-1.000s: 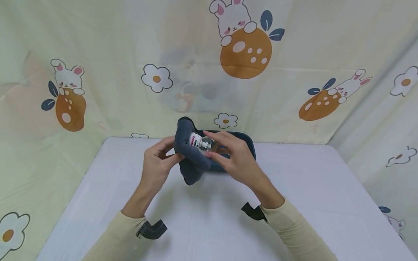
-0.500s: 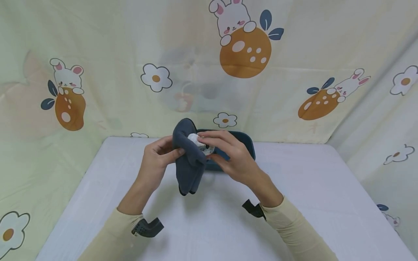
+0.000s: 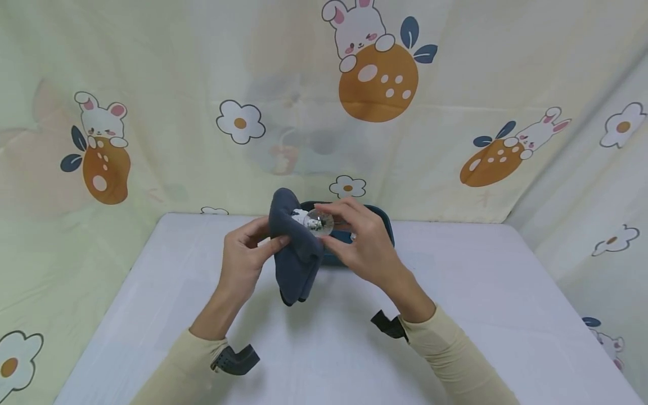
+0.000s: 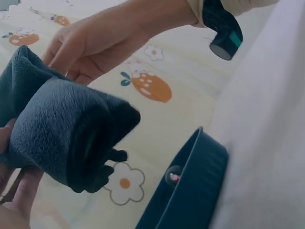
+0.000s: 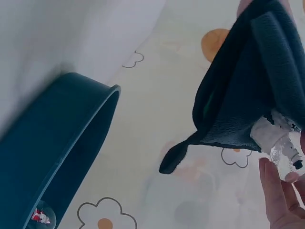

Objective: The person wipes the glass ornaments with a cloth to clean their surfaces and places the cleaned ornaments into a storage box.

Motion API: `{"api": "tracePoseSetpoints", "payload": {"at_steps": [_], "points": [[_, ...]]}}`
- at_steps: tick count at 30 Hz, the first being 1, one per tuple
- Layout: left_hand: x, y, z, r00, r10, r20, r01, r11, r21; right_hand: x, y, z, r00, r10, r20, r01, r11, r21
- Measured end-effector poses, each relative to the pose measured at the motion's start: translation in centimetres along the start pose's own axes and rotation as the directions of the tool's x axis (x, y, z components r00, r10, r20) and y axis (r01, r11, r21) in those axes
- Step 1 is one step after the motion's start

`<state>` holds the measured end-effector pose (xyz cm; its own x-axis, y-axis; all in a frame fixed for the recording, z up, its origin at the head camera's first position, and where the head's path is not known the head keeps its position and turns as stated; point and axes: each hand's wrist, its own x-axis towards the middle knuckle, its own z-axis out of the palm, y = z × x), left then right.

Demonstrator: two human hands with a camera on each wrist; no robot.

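A small snow globe point(image 3: 321, 224) with a white base and a clear dome is up above the table, tilted so its dome faces right. My right hand point(image 3: 367, 242) pinches the dome between thumb and fingers. Dark blue fuzzy cloth point(image 3: 295, 247) is wrapped about the base, and my left hand point(image 3: 244, 256) grips it from the left. A small snowman-like figure with a dark hat shows inside the globe point(image 5: 289, 155) in the right wrist view. The cloth hides part of the base.
Behind the hands, on the white table point(image 3: 324, 349), stands a dark teal bin point(image 3: 388, 228). In the right wrist view another small globe with a red and white figure point(image 5: 42, 215) lies inside it. A patterned curtain point(image 3: 192, 157) hangs behind the table.
The globe has turned within the cloth; red lettering seen on its base earlier is out of sight. My right fingers shifted over the dome and back. The cloth's lower end hangs further down.
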<state>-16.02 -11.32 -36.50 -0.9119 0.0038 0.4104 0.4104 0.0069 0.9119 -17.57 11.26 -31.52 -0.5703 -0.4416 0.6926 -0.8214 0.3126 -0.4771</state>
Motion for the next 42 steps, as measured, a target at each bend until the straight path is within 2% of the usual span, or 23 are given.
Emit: {"api": "tracePoseSetpoints", "payload": {"at_steps": [4,7,10,13,17,21,24,26,30,36,42], "points": [[-0.2,0.1,0.2,0.998,0.065,-0.015,-0.064,0.998,0.025,0.1,-0.4,-0.1,0.995,0.099,-0.025,-0.099,0.995,0.028],[-0.4,0.7,0.4,0.996,0.09,-0.009,-0.09,0.996,0.029,0.4,-1.3,-0.2,0.982,0.185,-0.042,-0.184,0.982,0.037],[-0.6,1.5,0.5,0.995,0.1,-0.004,-0.099,0.994,0.048,0.7,-2.4,-0.6,0.969,0.244,-0.025,-0.243,0.968,0.057],[-0.7,2.1,0.6,0.994,0.105,-0.006,-0.104,0.99,0.095,0.9,-3.2,-1.0,0.959,0.281,0.025,-0.282,0.955,0.091],[-0.4,1.7,0.4,0.998,0.064,-0.012,-0.063,0.994,0.095,0.7,-2.7,-1.0,0.97,0.236,0.065,-0.242,0.965,0.105],[0.2,0.5,0.0,1.0,-0.01,-0.006,0.01,0.999,0.032,0.5,-0.9,-0.7,0.992,0.109,0.067,-0.115,0.99,0.084],[0.5,0.0,-0.3,0.999,-0.049,0.014,0.049,0.999,0.0,0.5,0.0,-0.6,0.995,0.05,0.083,-0.057,0.994,0.091],[0.6,-0.1,-0.5,0.997,-0.07,0.034,0.07,0.997,-0.025,0.5,0.4,-0.7,0.995,0.038,0.096,-0.047,0.994,0.101],[0.7,-0.1,-1.0,0.993,-0.1,0.059,0.102,0.994,-0.042,1.0,0.7,-1.1,0.989,0.072,0.13,-0.09,0.987,0.134],[1.0,-0.3,-3.1,0.984,-0.155,0.085,0.153,0.988,0.03,2.2,0.4,-2.6,0.957,0.184,0.226,-0.22,0.964,0.147],[1.4,-1.0,-5.6,0.979,-0.161,0.122,0.147,0.982,0.121,2.3,5.8,-2.4,0.918,0.255,0.305,-0.296,0.95,0.096]]}}
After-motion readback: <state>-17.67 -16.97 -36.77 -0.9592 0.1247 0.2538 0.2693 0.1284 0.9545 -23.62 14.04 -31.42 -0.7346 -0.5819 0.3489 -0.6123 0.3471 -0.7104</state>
